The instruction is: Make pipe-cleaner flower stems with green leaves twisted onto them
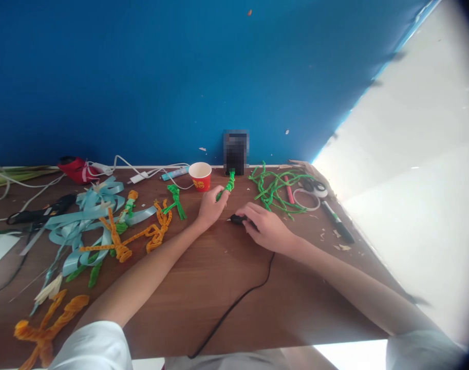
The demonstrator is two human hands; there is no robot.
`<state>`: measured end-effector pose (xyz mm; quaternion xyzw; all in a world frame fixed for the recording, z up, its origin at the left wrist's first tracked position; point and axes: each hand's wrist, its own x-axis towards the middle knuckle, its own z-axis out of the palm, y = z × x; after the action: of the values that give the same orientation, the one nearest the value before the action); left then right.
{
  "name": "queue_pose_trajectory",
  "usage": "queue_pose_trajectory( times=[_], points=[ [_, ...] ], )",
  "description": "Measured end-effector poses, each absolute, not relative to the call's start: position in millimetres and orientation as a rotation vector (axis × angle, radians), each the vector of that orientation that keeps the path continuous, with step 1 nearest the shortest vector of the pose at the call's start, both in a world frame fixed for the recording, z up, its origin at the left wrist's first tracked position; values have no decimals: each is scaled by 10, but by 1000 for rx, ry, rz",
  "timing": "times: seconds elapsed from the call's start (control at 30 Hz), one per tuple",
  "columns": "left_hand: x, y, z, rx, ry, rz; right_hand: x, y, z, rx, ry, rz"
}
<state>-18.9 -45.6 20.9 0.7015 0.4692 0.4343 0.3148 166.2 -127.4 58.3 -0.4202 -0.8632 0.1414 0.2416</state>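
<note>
Left hand (around green chenille)

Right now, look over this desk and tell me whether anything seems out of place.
Pale scraps lie scattered on the wooden desk at the right, near a black-and-green pen, like stray litter. Beside them, green pipe cleaners sit in a loose tangle, and light blue ribbon sprawls messily at the left.

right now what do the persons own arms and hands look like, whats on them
The left hand and right hand are bare, no gloves, watch or bands showing. The left sleeve and right sleeve are short, loose and white.
</note>
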Motion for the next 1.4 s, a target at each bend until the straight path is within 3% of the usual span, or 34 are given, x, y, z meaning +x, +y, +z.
queue_pose_trajectory(
  times=[0.23,0.5,1.4],
  points=[
    [-178,-502,256,1950,1142,1073,1695,-889,631,-1188,-1923,631],
    [-182,-524,281,1969,1144,1046,1614,-631,541,-1153,-1759,551],
    [-168,-530,124,2291,1242,1054,1621,-618,386,-1087,-1825,558]
  ],
)
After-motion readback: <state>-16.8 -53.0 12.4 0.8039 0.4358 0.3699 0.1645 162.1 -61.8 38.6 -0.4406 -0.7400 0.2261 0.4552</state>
